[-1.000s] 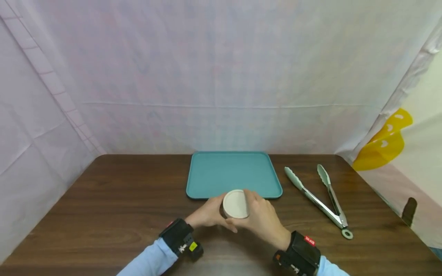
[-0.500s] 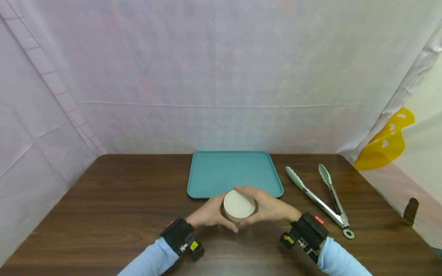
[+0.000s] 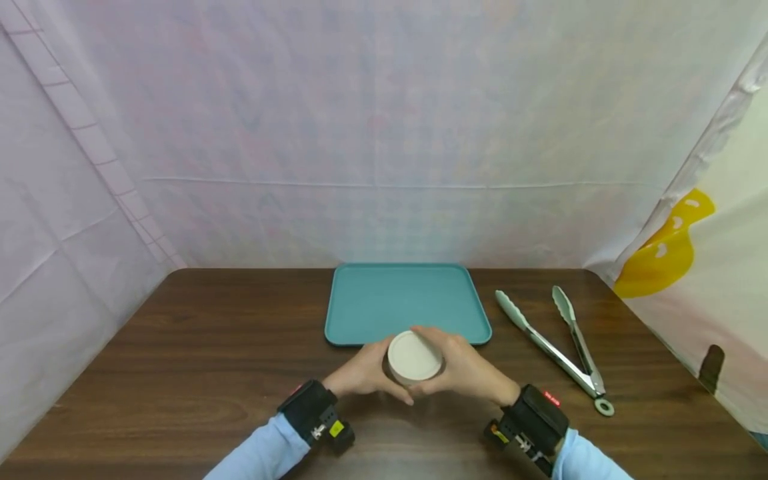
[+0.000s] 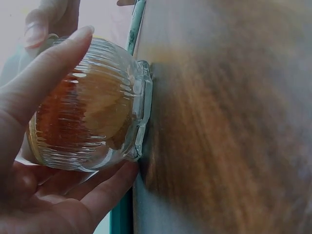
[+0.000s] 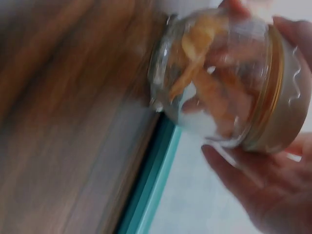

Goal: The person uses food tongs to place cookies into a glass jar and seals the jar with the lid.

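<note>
A ribbed clear glass jar (image 4: 105, 105) stands on the dark wooden table, close to the near edge of a teal tray. Orange and yellowish pieces show through its glass; their kind is unclear. On top sits a pale round lid (image 3: 414, 357), also visible in the right wrist view, where the jar lid (image 5: 282, 97) is on the glass. My left hand (image 3: 367, 371) holds the jar's body from the left, thumb on the near side and fingers round the far side. My right hand (image 3: 463, 368) curves round the lid from the right, thumb near and fingers far.
The teal tray (image 3: 405, 300) lies at the table's back edge, just beyond the jar. To its right rest spread metal tongs (image 3: 558, 357) with pale tips. A whitish cloth (image 3: 372, 133) hangs behind the table and along its sides.
My right hand first shifted its hold, swinging outward to the right round the lid, then turned slightly back. My left hand and the jar have stayed in place.
</note>
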Available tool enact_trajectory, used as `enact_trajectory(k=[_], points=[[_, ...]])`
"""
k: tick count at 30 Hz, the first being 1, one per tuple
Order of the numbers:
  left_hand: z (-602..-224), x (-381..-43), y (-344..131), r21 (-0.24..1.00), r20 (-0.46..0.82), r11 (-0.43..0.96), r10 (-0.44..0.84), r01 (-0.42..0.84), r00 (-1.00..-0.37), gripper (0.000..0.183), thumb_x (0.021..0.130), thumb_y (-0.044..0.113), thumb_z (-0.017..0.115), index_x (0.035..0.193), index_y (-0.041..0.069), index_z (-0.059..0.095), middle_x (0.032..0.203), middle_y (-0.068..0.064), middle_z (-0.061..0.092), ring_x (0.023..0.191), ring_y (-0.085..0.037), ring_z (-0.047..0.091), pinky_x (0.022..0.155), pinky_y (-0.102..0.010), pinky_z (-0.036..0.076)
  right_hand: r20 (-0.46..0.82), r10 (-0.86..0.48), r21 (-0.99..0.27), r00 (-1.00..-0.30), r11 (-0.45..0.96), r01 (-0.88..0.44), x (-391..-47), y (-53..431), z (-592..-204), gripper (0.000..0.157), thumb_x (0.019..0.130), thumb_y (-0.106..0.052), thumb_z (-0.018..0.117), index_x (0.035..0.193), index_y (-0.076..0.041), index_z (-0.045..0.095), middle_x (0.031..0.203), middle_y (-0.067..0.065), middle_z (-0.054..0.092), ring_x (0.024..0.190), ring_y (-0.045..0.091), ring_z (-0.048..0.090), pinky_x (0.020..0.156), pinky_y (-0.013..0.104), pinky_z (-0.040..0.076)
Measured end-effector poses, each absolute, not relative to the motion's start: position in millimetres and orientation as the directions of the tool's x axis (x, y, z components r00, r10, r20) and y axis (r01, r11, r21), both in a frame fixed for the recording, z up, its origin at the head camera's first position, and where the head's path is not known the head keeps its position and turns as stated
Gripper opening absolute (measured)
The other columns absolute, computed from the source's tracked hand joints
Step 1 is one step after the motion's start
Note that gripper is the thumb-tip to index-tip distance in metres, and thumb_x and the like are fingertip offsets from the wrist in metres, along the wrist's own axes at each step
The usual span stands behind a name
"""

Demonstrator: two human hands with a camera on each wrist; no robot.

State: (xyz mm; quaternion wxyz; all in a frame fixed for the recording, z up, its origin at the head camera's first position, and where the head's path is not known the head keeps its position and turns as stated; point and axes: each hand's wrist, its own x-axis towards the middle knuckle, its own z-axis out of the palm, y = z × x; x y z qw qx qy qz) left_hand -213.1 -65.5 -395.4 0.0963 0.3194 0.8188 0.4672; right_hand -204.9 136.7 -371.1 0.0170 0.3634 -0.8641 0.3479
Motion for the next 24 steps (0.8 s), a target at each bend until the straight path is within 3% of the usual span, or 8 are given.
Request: enact_trajectory(k=[13,19,24], points=[[-394,-212,-66,0.814,0.122,0.397,0.598,0.424,-0.792,0.092,0.056,0.026,0.083,0.133,0.005,0.036,0.127,-0.017,0.051,0.113,-0.029,0.047,0.099,-0.051,0.039,0.469,-0.344,-0.392,-0.814,0.745,-0.54,-178,111,-376,0.085,0.061,-0.049,0.074,0.118,0.008,0.049,0.106,0.026,0.062,0.081,0.03,0.063,0.056,0.038,0.059],[-395,-213,-67,0.815,0.117,0.394,0.607,0.425,-0.786,0.091,0.057,0.025,0.083,0.133,0.006,0.036,0.128,-0.016,0.051,0.113,-0.028,0.046,0.099,-0.051,0.039,0.457,-0.361,-0.364,-0.813,0.757,-0.542,-178,112,-374,0.087,0.061,-0.053,0.073,0.117,0.008,0.049,0.102,0.024,0.064,0.079,0.027,0.063,0.054,0.035,0.058],[-396,-214,-66,0.824,0.121,0.376,0.614,0.424,-0.78,0.091,0.058,0.025,0.082,0.133,0.008,0.036,0.129,-0.015,0.05,0.114,-0.028,0.046,0.098,-0.051,0.04,0.329,-0.465,-0.464,-0.822,0.679,-0.569,-186,124,-365,0.093,0.062,-0.056,0.07,0.124,0.007,0.043,0.109,0.022,0.061,0.089,0.027,0.059,0.063,0.034,0.057]])
